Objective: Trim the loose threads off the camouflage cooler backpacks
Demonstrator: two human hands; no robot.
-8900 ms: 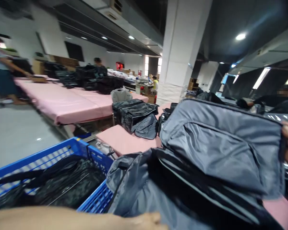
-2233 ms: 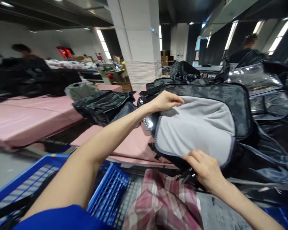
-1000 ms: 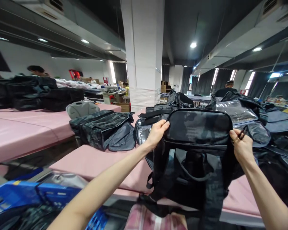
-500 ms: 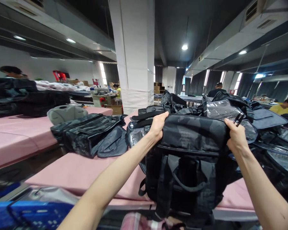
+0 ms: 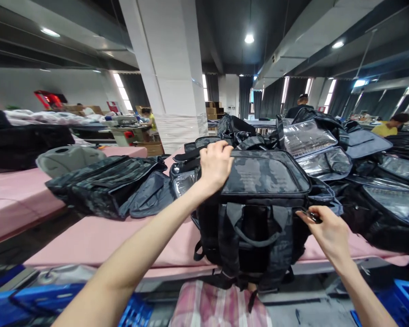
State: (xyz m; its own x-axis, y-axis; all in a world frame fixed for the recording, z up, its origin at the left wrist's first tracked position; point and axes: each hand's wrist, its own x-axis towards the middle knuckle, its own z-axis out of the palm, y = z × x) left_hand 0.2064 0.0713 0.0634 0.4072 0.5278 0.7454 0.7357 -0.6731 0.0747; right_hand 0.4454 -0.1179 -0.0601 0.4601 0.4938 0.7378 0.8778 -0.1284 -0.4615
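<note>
A black and grey camouflage backpack (image 5: 262, 175) stands at the front edge of the pink-covered table (image 5: 122, 243), its lid lying flat on top. The straps and the grab handle (image 5: 259, 240) face me. My left hand (image 5: 215, 164) is closed over the lid's left side, fingers bent over the edge. By the upper right corner, my right hand (image 5: 329, 229) grips small black thread snips (image 5: 311, 215). Its thumb and forefinger are close to the bag's right side; whether they touch it, I cannot tell.
Another camouflage bag (image 5: 98, 186) lies with its flap out on the left, by a grey moulded panel (image 5: 70, 160). Bags with silvery linings (image 5: 308, 136) pile up behind and right. Blue crates (image 5: 407, 295) stand low on both sides. A white pillar (image 5: 170, 77) rises beyond; people work farther back.
The backpack's lid has gone from raised towards me to lying flat. My right hand has left the lid's top corner and moved down beside the bag. My left hand stays on the lid's left side.
</note>
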